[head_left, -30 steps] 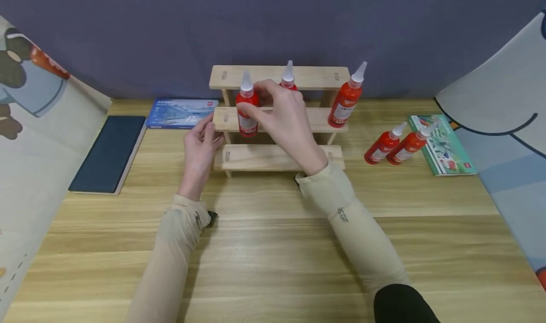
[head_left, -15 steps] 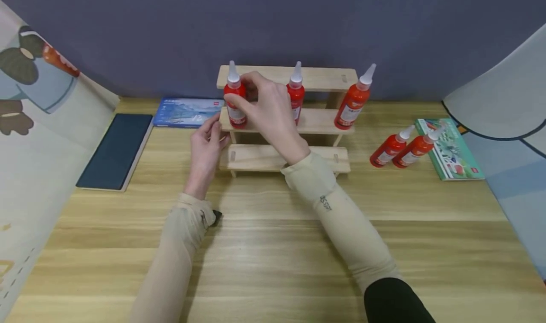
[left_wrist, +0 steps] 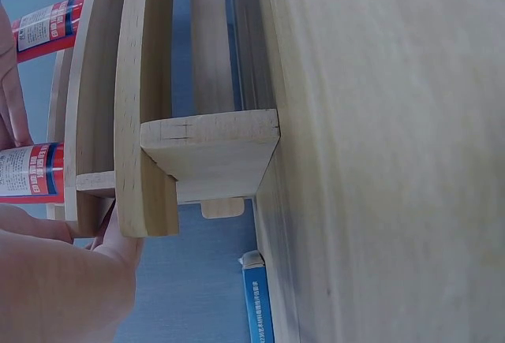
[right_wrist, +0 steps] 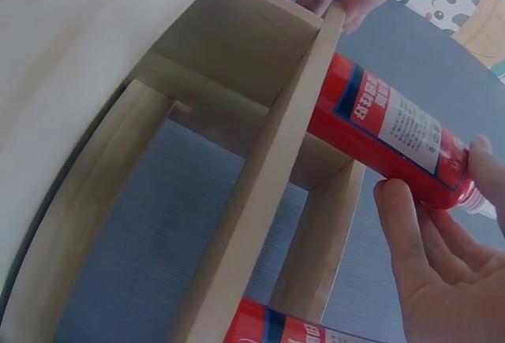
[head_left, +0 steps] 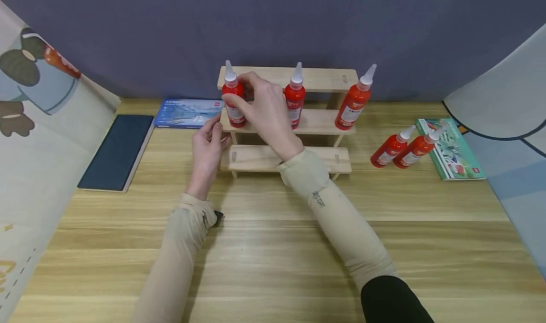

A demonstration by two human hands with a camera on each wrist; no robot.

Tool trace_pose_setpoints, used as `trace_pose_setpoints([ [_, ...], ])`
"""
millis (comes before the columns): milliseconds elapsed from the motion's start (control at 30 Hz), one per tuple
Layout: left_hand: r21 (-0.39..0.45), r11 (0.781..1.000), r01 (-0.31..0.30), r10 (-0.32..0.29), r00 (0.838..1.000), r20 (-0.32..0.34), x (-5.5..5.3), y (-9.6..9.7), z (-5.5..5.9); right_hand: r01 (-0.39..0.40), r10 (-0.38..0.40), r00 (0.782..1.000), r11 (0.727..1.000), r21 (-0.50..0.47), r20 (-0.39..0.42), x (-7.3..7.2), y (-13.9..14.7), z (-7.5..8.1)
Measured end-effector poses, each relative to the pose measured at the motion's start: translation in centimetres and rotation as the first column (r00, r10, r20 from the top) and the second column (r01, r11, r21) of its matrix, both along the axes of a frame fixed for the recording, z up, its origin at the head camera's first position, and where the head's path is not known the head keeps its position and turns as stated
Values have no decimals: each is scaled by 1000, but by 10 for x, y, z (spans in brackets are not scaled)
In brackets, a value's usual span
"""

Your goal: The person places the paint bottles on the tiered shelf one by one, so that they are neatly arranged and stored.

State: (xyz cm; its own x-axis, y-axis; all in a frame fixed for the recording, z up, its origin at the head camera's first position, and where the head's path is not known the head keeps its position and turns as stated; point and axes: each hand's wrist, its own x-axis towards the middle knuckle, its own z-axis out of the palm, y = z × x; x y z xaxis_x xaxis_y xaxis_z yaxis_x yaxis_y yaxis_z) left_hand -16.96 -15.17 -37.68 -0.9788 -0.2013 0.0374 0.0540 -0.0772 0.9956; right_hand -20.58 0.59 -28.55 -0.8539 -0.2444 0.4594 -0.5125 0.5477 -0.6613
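Right hand pinches red nozzle bottle between fingertips: likely squeezable, best held high; left hand grips tiered stand.

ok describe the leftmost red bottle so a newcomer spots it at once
Find the three-tier wooden shelf at the back of the table. At the left end of its middle tier is a red squeeze bottle with a pointed nozzle. Unlike its neighbours, it is held by the right hand.
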Motion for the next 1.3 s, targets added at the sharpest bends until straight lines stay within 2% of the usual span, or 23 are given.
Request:
trace_pose_setpoints([
  [333,-15,1000,0,0,1000,-3,1,0,-1,-19,19,1000,1000,20,4,5,4,-1],
  [467,-20,1000,-2,2,1000,-5,1,-1,-2,-34,33,999,999,-25,-21,11,8,-1],
  [600,-12,1000,1,-1,1000,-3,1,-1,-2,-59,54,998,988,-140,-41,23,15,2],
  [700,-7,1000,2,-2,1000,-3,0,-1,-1,-75,72,997,976,-203,-24,33,23,6],
  [900,-12,1000,-8,8,1000,-5,0,-1,1,-127,120,992,963,-238,-44,57,39,15],
  [1033,-17,1000,-15,14,1000,-9,0,-1,0,-134,132,991,958,-254,-26,69,49,19],
  [1133,-15,1000,-18,18,1000,-18,0,-1,-1,-125,125,992,961,-247,-16,75,58,19],
  [1300,-14,1000,-11,10,1000,-26,0,0,-2,-97,86,995,962,-253,-53,81,72,16],
])
